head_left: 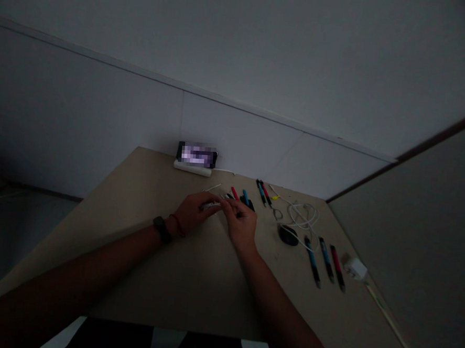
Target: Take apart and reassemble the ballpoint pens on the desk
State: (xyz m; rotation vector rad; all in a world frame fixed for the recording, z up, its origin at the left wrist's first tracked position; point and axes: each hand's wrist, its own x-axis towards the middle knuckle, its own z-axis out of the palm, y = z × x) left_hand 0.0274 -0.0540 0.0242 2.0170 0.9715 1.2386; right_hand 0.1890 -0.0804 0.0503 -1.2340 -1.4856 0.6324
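Note:
My left hand (194,212) is closed around a small whitish thing (211,205), whose kind is too dark and too covered to tell. Close against it, the fingers of my right hand (242,226) are pinched together at the right end of that thing; whatever lies between them is hidden. Just beyond the fingers lie a red pen (235,192) and a blue pen (246,197), partly covered by my right hand. A thin white stick or cable end (213,187) shows behind my left hand.
A lit phone (197,155) leans on a white power strip (192,168) by the wall. Right of my hands are a black mouse (288,235), a coiled white cable (304,216), several pens (326,259) and a white charger (356,268) near the table's (177,296) right edge.

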